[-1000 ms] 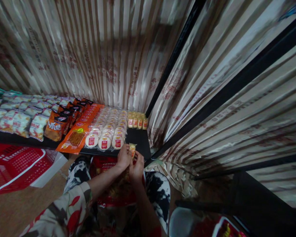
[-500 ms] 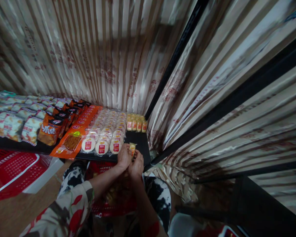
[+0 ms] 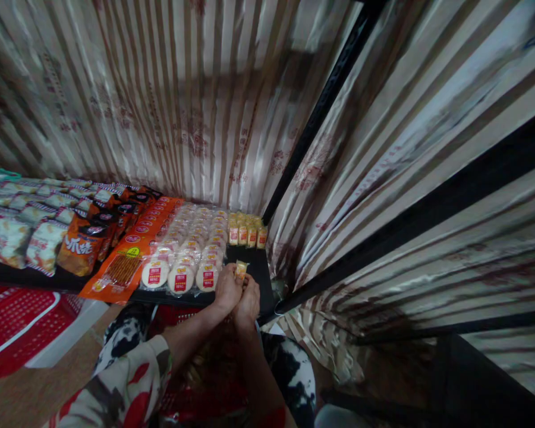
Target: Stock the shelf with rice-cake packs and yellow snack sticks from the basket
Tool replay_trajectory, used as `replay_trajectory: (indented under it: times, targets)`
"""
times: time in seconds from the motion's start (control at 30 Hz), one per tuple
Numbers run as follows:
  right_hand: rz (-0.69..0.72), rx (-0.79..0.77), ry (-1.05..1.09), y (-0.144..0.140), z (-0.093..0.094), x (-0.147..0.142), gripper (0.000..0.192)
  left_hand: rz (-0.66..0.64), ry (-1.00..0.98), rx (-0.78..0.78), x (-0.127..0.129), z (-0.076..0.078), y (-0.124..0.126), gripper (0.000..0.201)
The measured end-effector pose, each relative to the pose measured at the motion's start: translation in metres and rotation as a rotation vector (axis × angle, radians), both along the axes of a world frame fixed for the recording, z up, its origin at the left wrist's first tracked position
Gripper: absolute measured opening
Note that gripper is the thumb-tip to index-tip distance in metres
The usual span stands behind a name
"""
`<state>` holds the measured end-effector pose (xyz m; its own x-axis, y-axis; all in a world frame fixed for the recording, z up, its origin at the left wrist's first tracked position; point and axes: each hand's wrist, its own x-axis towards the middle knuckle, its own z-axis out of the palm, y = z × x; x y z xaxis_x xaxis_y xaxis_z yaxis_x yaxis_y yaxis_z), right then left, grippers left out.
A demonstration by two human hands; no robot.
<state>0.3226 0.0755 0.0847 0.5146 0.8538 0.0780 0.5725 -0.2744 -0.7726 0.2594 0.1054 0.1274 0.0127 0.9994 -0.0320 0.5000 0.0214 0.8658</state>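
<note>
- Your left hand [image 3: 227, 289] and right hand [image 3: 248, 302] press together, both pinching a small yellow snack pack [image 3: 240, 270] just over the black shelf [image 3: 262, 270]'s bare front corner;
- You look mid-placing; next, set it gently down near the yellow packs [image 3: 248, 233] at the back.

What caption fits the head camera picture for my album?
Both hands, left hand and right hand, hold a small yellow packet above a black shelf of snacks.

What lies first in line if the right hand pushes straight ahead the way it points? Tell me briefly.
The right hand, which with the left hand holds a small yellow packet, points toward the shelf's back. Bare black shelf comes first, then probably the row of yellow packets; depth is unclear.
</note>
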Motion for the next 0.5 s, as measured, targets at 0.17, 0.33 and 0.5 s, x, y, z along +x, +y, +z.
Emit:
replay_trajectory:
  times: [0.17, 0.33, 0.5]
  targets:
    - [0.004, 0.02, 0.013, 0.013, 0.001, 0.001, 0.038, -0.001, 0.084, 0.024, 0.004, -0.004, 0.005, 0.034]
    - [0.025, 0.055, 0.001, 0.026, -0.003, 0.005, 0.035, 0.023, 0.111, 0.045, 0.008, -0.011, 0.009, 0.037]
    - [0.063, 0.081, 0.0, 0.042, -0.01, 0.012, 0.035, -0.016, 0.115, 0.071, 0.01, -0.013, 0.014, 0.035]
